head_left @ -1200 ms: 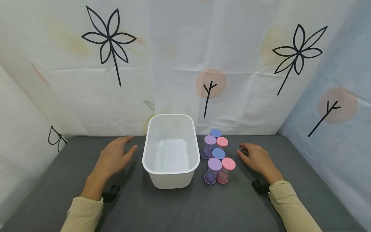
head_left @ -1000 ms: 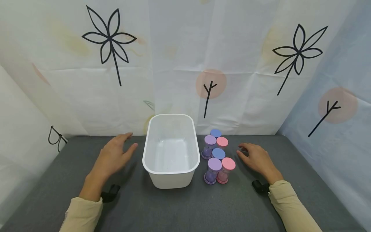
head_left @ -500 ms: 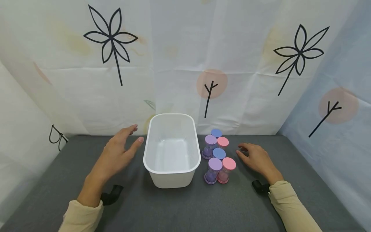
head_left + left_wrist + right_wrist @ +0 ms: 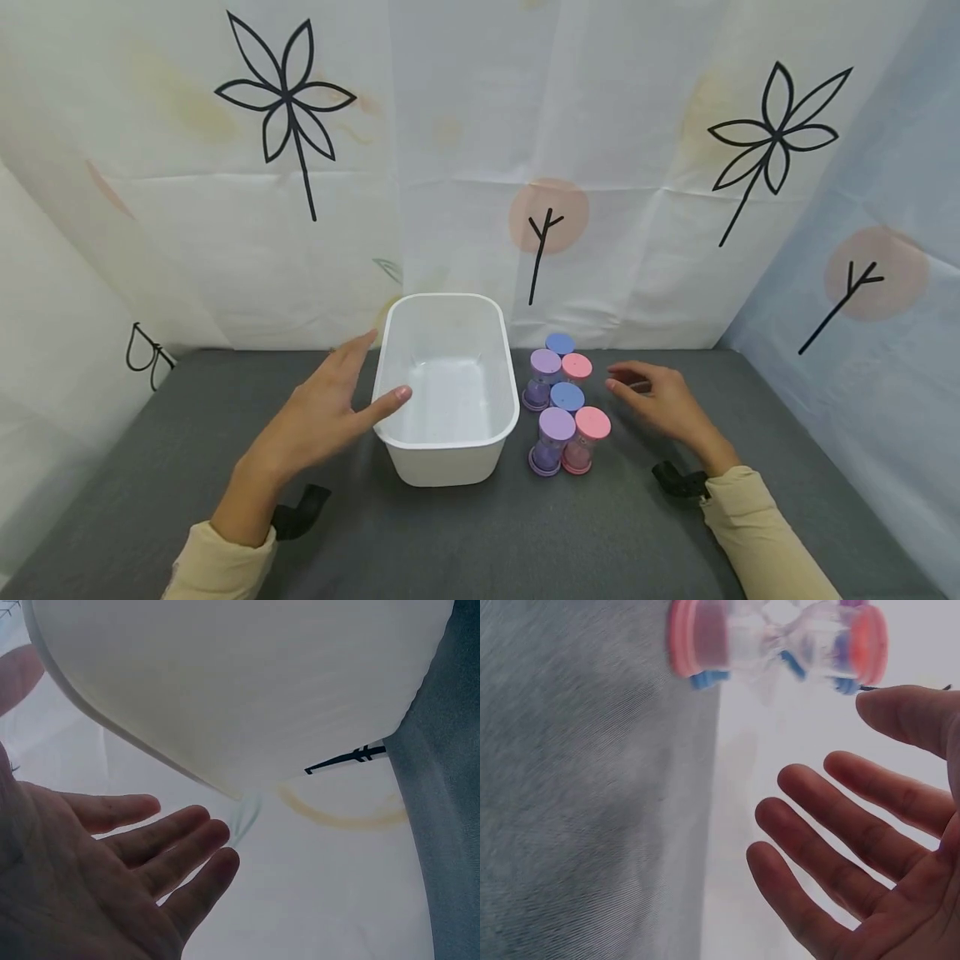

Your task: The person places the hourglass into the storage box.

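Note:
A white plastic bin (image 4: 444, 463) stands in the middle of the table. My left hand (image 4: 322, 417) is at its left side, thumb over the near-left rim and fingers spread; in the left wrist view the palm (image 4: 67, 877) faces the bin's outer wall (image 4: 247, 682). Right of the bin stand several small hourglasses, with purple (image 4: 557, 425), pink (image 4: 592, 423) and blue (image 4: 567, 397) caps. My right hand (image 4: 663, 404) is beside them on the right, fingers relaxed and holding nothing. The right wrist view has a pink-capped hourglass (image 4: 780, 641) beyond the thumb.
The table has a dark grey cloth (image 4: 480, 542). White printed curtains (image 4: 465, 167) close off the back and sides. Each wrist carries a black camera mount, the left one (image 4: 302, 512) low over the cloth. The bin holds nothing.
My left hand has moved right to the bin, its thumb now overlapping the rim. My right hand has shifted slightly, fingers lifting a little. Bin and hourglasses stay in place.

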Available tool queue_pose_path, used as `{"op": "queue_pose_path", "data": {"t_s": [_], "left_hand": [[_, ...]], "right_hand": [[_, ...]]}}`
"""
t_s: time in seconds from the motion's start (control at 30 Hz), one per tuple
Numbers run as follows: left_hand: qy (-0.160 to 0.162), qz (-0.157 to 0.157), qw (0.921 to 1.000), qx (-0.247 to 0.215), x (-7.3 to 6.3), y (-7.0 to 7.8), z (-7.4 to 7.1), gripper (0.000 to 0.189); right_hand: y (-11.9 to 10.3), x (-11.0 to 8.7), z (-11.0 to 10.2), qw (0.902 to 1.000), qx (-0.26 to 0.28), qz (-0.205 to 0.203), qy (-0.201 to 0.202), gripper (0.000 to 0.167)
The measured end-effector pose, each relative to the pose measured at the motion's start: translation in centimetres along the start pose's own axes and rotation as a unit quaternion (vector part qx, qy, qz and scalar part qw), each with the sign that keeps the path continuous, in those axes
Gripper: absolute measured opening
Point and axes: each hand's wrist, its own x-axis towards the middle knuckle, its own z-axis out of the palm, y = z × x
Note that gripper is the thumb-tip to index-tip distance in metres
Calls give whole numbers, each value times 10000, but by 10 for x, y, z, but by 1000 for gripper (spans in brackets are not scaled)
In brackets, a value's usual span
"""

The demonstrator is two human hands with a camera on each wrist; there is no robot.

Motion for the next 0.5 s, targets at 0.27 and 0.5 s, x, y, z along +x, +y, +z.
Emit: {"op": "queue_pose_path", "data": {"t_s": [0.27, 0.5], "left_hand": [[-237, 254, 9993, 126, -1, 6, 8, 104], [-416, 224, 9983, 348, -1, 7, 15, 118]], "right_hand": [[-15, -2, -8, 9996, 283, 67, -66, 32], [-23, -3, -13, 9990, 391, 61, -221, 33]]}}
